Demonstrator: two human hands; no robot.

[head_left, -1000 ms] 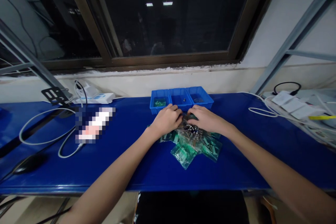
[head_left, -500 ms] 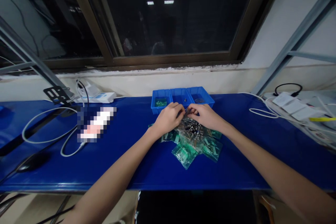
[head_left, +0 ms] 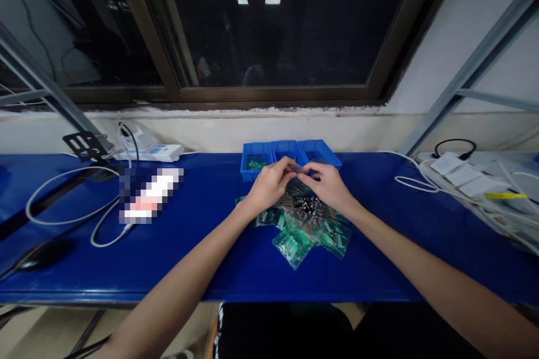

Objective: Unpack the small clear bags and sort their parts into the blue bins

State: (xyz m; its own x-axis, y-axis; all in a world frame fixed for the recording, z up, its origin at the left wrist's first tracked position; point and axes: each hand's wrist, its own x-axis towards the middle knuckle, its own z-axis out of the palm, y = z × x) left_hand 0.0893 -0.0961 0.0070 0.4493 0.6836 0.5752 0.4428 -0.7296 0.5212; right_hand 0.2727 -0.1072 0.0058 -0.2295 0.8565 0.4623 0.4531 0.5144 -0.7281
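My left hand (head_left: pixel 272 184) and my right hand (head_left: pixel 327 184) meet fingertip to fingertip above a heap of small parts. Both are closed in a pinch around something small and thin, mostly hidden by the fingers; I cannot make out its kind. Below them lies a pile of dark and shiny metal parts (head_left: pixel 309 206) on clear plastic. Several small green plastic bags (head_left: pixel 293 247) with parts inside fan out around and under this pile. Just beyond my fingers stand blue bins (head_left: pixel 249 175) in a row; the left one holds small green pieces (head_left: pixel 255 164).
The blue table (head_left: pixel 177 258) runs up to a wall with a dark window. At left are a pixelated object (head_left: pixel 151 195), looped white cable (head_left: pixel 31 196), a black mouse-like object (head_left: pixel 42 255) and a power strip (head_left: pixel 166 152). White adapters (head_left: pixel 469 174) and cables lie at right.
My fingertips have come closer together, and both hands stay pinched over the pile. The whole view has shifted slightly. Bags and bins look unchanged.
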